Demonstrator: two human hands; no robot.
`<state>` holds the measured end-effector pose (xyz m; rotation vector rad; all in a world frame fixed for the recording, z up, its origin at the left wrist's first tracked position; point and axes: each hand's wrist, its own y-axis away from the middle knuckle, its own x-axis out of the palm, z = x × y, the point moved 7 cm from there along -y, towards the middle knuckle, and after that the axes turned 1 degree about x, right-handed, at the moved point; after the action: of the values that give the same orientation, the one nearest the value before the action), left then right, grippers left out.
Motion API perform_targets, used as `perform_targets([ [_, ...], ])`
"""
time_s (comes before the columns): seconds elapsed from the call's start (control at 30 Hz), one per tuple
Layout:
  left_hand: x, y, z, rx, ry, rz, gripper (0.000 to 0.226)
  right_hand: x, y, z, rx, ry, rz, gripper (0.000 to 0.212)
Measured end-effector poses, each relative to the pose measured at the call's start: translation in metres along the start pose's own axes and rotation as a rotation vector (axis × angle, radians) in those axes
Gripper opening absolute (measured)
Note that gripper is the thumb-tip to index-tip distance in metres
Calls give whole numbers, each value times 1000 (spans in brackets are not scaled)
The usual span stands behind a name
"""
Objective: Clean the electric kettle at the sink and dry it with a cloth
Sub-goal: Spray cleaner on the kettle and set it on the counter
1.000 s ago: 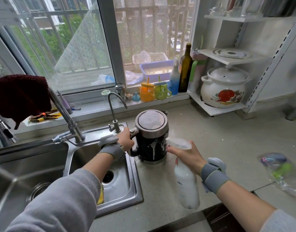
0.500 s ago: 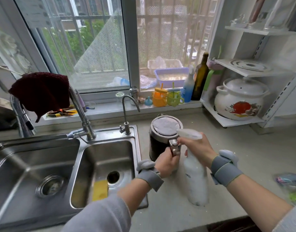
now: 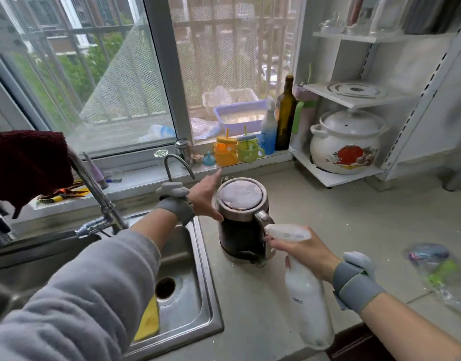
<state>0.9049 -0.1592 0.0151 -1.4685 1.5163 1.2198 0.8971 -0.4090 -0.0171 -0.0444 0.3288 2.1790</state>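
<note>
The black and steel electric kettle stands upright on the counter just right of the sink, lid closed, handle turned toward me. My left hand is at the kettle's left side with straight fingers, thumb near its rim, holding nothing. My right hand grips the neck of a white spray bottle, its nozzle close to the kettle's handle. A yellow cloth lies in the sink basin. A dark red cloth hangs at the far left by the tap.
A tall tap and a small curved tap rise behind the sink. Cups, bottles and a can line the windowsill. A white pot sits on a rack at right. A plastic bag lies on the counter.
My left hand let go of the kettle's handle and moved to the kettle's left side, fingers now straight. The kettle's handle faces me. My right hand still holds the spray bottle.
</note>
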Motion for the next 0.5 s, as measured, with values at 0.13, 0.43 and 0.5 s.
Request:
perform_targets([
  [0.13,0,-22,-3,21,-91,108,148,2,-2,-7,29,74,-50,15],
  [0.43,3,-49,-9,-13,-23,100,131,-8,-18,-8,-27,196,-182,14],
  [0.5,6,-50,-9,-13,-37,47,115,4,-14,-13,-46,216,-181,21],
])
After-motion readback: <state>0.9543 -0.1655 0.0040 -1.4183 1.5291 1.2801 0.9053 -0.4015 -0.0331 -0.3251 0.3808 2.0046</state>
